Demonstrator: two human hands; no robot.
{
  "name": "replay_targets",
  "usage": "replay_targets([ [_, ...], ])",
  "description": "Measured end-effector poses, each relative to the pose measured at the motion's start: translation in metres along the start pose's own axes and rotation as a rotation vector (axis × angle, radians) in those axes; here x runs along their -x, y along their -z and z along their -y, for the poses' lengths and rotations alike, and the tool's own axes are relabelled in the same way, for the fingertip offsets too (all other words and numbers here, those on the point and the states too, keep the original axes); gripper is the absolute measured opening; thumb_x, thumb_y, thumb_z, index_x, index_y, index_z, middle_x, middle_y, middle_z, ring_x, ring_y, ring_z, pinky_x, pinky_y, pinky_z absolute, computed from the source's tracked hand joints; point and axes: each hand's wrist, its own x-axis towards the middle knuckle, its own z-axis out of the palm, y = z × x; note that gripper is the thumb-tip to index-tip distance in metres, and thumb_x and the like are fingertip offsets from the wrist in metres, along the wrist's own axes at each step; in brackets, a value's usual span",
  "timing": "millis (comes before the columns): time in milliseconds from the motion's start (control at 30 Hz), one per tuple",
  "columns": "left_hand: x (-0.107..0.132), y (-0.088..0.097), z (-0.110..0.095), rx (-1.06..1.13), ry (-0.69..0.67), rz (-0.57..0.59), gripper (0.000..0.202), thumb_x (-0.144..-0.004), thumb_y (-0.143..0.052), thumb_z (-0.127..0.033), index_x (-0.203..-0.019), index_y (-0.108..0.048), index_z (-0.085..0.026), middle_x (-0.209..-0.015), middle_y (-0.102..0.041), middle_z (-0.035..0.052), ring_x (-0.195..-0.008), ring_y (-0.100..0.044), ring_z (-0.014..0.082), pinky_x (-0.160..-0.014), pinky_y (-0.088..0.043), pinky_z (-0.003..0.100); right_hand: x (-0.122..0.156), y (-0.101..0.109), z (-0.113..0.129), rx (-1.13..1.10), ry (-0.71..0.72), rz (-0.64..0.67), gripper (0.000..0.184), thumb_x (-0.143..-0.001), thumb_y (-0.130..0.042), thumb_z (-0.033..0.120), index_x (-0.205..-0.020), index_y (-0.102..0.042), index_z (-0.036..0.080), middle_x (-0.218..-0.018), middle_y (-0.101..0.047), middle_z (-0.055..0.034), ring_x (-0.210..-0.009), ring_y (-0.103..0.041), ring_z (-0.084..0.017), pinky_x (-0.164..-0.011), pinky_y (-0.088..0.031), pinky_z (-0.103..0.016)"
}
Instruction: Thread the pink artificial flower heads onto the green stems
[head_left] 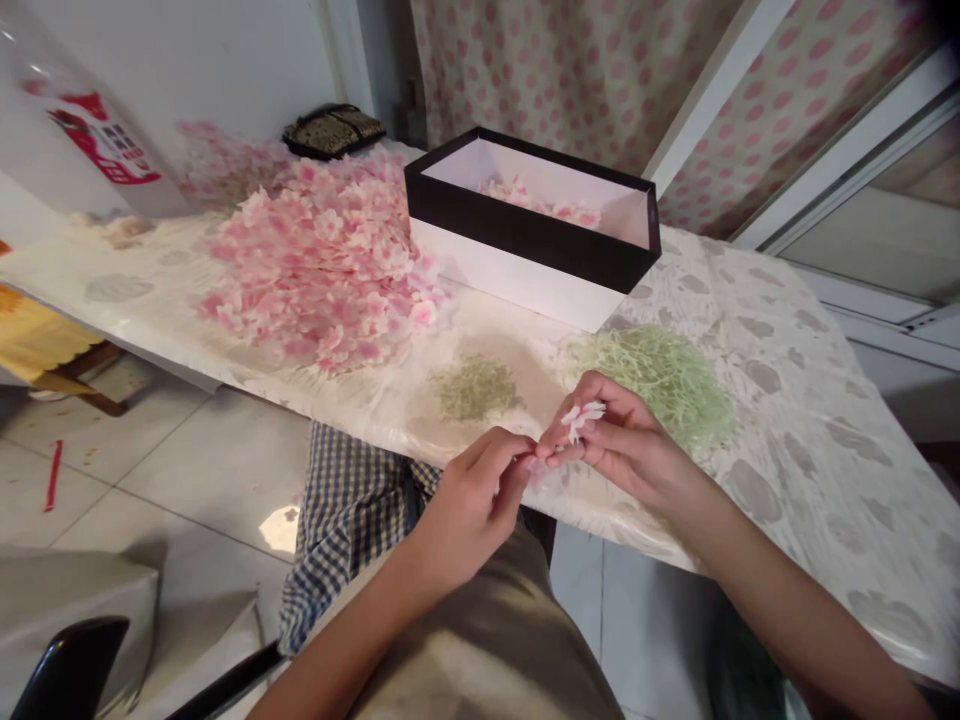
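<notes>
Pinching a pink-white flower (583, 420) over the table (810, 400), R hand (626, 435) hides part of it; L hand (480, 490) has fingers bunched just by R fingertips, can't tell if gripping anything. Flowers (540, 205) inside black-rimmed box (517, 270) part-hidden by its front wall, bottle (105, 140) cut off top L. Pink flower pile (322, 250) L of box, small green heap (476, 388) beyond L hand, pale-green shreds (667, 385) partly blocked by R hand.

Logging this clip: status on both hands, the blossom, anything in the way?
Right fingers holding pale blossom. Left fingers pinched alongside, contents unclear. No visible obstruction; light-green pile close beyond.
</notes>
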Motion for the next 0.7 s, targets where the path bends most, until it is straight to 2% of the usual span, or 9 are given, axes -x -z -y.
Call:
replay_targets([
  [133,0.002,0.002,-0.002,0.201,0.241,0.022,0.007,-0.094,-0.046,-0.018,-0.094,-0.053,-0.018,-0.07,-0.054,-0.0027,-0.055,-0.049,0.0056,-0.051,-0.041,0.015,-0.002,0.001,-0.001,0.002,0.038,-0.077,0.011,-0.085,-0.066,0.021,-0.085,-0.055,0.02,-0.078,-0.071,0.0004,-0.075,-0.071,-0.016,-0.058,-0.059,-0.025],
  [200,0.002,0.005,-0.004,0.316,0.364,-0.001,0.009,-0.093,-0.048,-0.023,-0.091,-0.055,-0.018,-0.064,-0.05,-0.0045,-0.05,-0.044,0.0044,-0.045,-0.037,0.013,-0.001,0.002,-0.001,0.015,0.061,-0.119,0.011,-0.084,-0.066,0.02,-0.085,-0.056,0.021,-0.076,-0.07,0.0008,-0.075,-0.07,-0.016,-0.058,-0.058,-0.024],
  [267,0.0,0.007,-0.005,0.39,0.42,-0.015,0.011,-0.091,-0.052,-0.025,-0.086,-0.058,-0.017,-0.058,-0.047,-0.0056,-0.048,-0.041,0.0039,-0.043,-0.034,0.012,-0.001,0.004,-0.001,0.036,0.07,-0.135,0.012,-0.083,-0.068,0.019,-0.088,-0.058,0.022,-0.075,-0.07,0.0011,-0.073,-0.069,-0.015,-0.06,-0.057,-0.024],
  [333,-0.001,0.01,-0.006,0.456,0.438,-0.013,0.013,-0.089,-0.057,-0.026,-0.082,-0.062,-0.016,-0.053,-0.046,-0.0065,-0.045,-0.04,0.0031,-0.041,-0.032,0.013,0.001,0.006,0.0,0.075,0.054,-0.088,0.013,-0.081,-0.069,0.018,-0.088,-0.06,0.022,-0.074,-0.07,0.0007,-0.068,-0.069,-0.015,-0.06,-0.055,-0.025],
  [400,-0.002,0.014,-0.007,0.506,0.443,0.002,0.013,-0.087,-0.059,-0.026,-0.082,-0.065,-0.016,-0.049,-0.047,-0.0068,-0.041,-0.039,0.0026,-0.039,-0.032,0.013,0.001,0.008,0.0,0.126,0.022,0.031,0.011,-0.079,-0.071,0.016,-0.085,-0.063,0.021,-0.073,-0.07,-0.0005,-0.065,-0.067,-0.015,-0.058,-0.053,-0.026],
  [500,0.001,0.017,-0.007,0.502,0.449,0.055,0.013,-0.086,-0.061,-0.026,-0.084,-0.07,-0.016,-0.044,-0.049,-0.0064,-0.036,-0.043,0.003,-0.035,-0.033,0.013,-0.001,0.007,0.0,0.2,0.033,0.178,0.007,-0.075,-0.076,0.016,-0.077,-0.069,0.017,-0.079,-0.066,-0.0023,-0.072,-0.063,-0.013,-0.065,-0.05,-0.025],
  [600,0.007,0.018,-0.007,0.465,0.456,0.125,0.015,-0.086,-0.061,-0.027,-0.088,-0.072,-0.017,-0.048,-0.057,-0.004,-0.035,-0.053,0.0055,-0.032,-0.036,0.013,-0.002,0.004,0.0,0.238,0.068,0.231,0.006,-0.074,-0.077,0.018,-0.077,-0.072,0.017,-0.092,-0.061,-0.004,-0.083,-0.06,-0.012,-0.076,-0.048,-0.026],
  [700,0.01,0.018,-0.01,0.425,0.381,0.143,0.015,-0.087,-0.06,-0.026,-0.089,-0.072,-0.018,-0.055,-0.062,-0.0024,-0.037,-0.057,0.0061,-0.033,-0.037,0.012,-0.002,0.001,-0.002,0.219,0.049,0.276,0.005,-0.075,-0.076,0.017,-0.079,-0.072,0.017,-0.094,-0.061,-0.0047,-0.082,-0.06,-0.012,-0.073,-0.048,-0.024],
])
